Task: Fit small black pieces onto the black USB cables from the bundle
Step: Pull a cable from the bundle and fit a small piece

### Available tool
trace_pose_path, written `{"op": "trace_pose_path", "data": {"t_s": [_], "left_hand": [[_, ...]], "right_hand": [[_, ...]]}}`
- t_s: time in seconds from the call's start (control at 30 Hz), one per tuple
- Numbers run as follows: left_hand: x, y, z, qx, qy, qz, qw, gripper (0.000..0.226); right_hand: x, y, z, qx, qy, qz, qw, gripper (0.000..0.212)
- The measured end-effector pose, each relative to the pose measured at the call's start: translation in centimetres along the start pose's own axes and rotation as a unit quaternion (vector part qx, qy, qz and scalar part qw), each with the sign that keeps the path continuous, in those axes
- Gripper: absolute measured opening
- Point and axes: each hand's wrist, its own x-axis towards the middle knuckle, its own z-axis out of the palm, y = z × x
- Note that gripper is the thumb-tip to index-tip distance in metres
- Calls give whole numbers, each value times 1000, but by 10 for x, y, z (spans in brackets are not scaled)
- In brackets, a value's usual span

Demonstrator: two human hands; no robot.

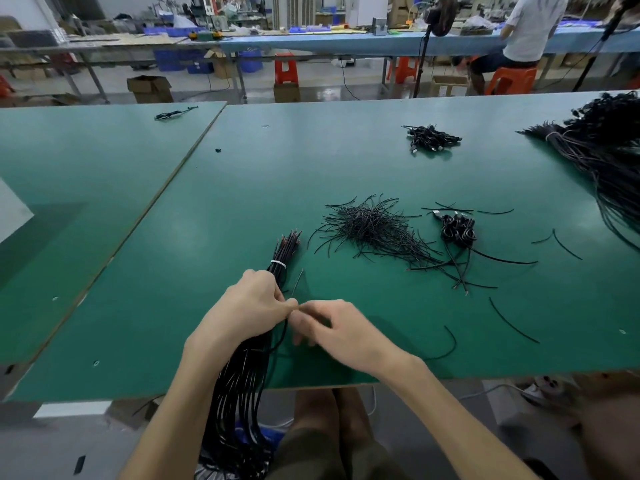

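While the left hand [252, 303] grips the bundle [242, 382] of black USB cables just below its white tie [278, 264], at lower centre of the frame, the right hand [346, 332] meets it, fingertips against the left thumb. Its fingers are curled in, but blur hides whether they pinch a piece, a cable end or nothing, so I cannot tell.

The bundle's bare ends fan out on the bench [225, 202] above the left hand, and its long tail hangs off the near edge toward the lap. The small black pieces [370, 226] lie in a loose heap right of centre, well apart from the hands, with strays scattered toward the lower right.

From this, the step looks like singling out one cable and sleeving it. To do it well:
- Grip firmly near the tie so the other ends do not shift.
- Draw one end clear of the rest.
- Hold that end close to its tip so it does not buckle.
- Feed the piece on straight.

Pulling the heap nearer would likely save reaching.
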Motion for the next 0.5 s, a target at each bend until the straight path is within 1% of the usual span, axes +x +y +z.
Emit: {"op": "trace_pose_path", "data": {"t_s": [0.07,0.1,0.2,0.3,0.33,0.37,0.43,0.47,0.5], "left_hand": [[1,1,1,17,24,-1,1000,39],[1,0,1,21,33,2,999,42],[2,-6,1,-1,38,1,999,50],[6,-14,4,-29,70,-20,997,43],[6,-17,6,-9,91,-24,996,43],[7,-19,8,39,103,-30,993,51],[8,-24,13,150,89,-55,983,68],[10,-25,15,174,75,-61,980,68],[12,-26,18,173,61,-60,981,63]], "right_hand": [[6,-2,13,42,-8,-6,999,14],[8,-2,15,69,2,-1,998,12],[8,1,15,171,31,-5,985,15],[5,1,16,193,57,-27,979,4],[5,2,17,197,66,-31,978,4],[5,2,17,202,72,-34,976,5],[4,2,16,216,76,-41,973,5],[3,2,15,223,74,-45,971,4],[3,3,15,229,73,-47,970,2]]}}
